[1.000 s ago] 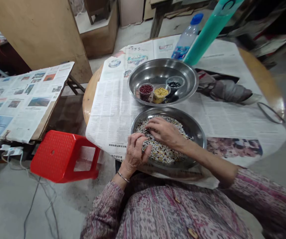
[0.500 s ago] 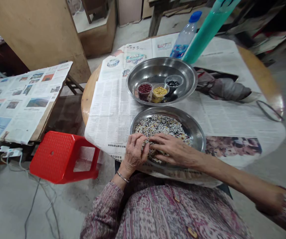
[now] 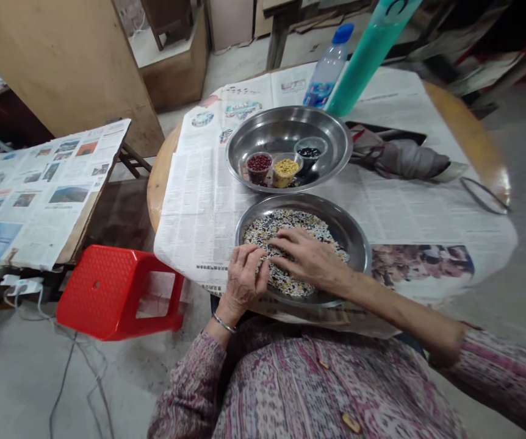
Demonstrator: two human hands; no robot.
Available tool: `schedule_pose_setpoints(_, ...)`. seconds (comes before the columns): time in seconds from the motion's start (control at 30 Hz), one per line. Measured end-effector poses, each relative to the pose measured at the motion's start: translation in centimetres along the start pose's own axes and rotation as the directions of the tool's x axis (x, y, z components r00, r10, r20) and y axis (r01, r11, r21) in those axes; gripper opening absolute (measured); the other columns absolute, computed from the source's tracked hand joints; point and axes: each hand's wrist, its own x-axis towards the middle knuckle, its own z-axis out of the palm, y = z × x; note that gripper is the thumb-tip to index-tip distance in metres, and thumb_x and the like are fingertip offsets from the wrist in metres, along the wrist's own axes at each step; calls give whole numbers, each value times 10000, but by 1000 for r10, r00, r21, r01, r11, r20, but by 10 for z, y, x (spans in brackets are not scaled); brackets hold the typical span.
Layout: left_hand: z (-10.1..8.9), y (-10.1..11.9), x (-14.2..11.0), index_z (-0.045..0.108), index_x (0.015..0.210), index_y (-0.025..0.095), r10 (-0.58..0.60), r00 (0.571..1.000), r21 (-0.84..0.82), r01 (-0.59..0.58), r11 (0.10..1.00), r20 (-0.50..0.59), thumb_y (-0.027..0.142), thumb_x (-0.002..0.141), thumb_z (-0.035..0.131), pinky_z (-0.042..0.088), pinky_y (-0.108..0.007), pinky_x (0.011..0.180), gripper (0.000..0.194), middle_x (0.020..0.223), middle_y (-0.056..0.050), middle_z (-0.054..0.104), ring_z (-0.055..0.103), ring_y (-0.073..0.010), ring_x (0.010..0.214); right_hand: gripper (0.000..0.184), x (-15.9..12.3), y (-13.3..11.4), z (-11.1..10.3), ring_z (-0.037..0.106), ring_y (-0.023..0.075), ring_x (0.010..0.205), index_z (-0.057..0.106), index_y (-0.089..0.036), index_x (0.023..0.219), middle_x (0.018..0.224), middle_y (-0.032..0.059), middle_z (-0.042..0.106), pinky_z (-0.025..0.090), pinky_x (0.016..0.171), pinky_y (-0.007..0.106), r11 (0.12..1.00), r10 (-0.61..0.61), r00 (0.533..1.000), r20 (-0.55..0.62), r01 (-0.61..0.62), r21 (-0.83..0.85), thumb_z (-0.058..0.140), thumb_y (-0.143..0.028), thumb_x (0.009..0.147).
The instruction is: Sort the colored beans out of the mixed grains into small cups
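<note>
A round metal basin (image 3: 360,244) on the newspaper in front of me holds a spread of mixed white, black and yellow grains and beans (image 3: 302,227). My left hand (image 3: 243,281) lies over the basin's near left rim. Its fingers are curled toward the thumb, and whatever they hold is hidden. In the middle of the grains, my right hand (image 3: 309,259) reaches in palm down, with fingers apart and their tips on the grains. Beyond stands a second metal basin (image 3: 331,137) with a cup of red beans (image 3: 259,167), a cup of yellow beans (image 3: 285,171) and a cup of black beans (image 3: 309,152).
At the back of the newspaper-covered table (image 3: 194,213) stand a blue-capped bottle (image 3: 327,70) and a tall green bottle (image 3: 363,61). A folded grey umbrella (image 3: 395,157) lies at right. A red stool (image 3: 102,292) and a papered bench (image 3: 47,195) are at left.
My right hand has moved a little away from my left and farther onto the grains, its fingers more spread. My left hand stays at the rim. The view has shifted slightly.
</note>
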Motion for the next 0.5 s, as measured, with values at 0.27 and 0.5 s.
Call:
schedule_pose_setpoints(0.27,-1,-1,-1,614,1131,160,-16,1000,-30,17,999,19,207,1049,485,569,-429,948,161,1082,-118,674,644,-234,1068,203,-10,-1,-8,625,263,1062,743,-236,993,1151,107,711,569,930,456,951,-307,941,144,299,75,557,-187,929)
schedule_pose_setpoints(0.5,-1,-2,0,610,1111,167,3,1000,-20,-2,1000,4,199,1054,489,565,-412,946,138,1053,-108,672,648,-226,1048,302,-15,45,-31,605,345,1166,719,-206,1138,1219,163,670,540,968,525,973,162,985,-63,-170,-158,500,-331,972)
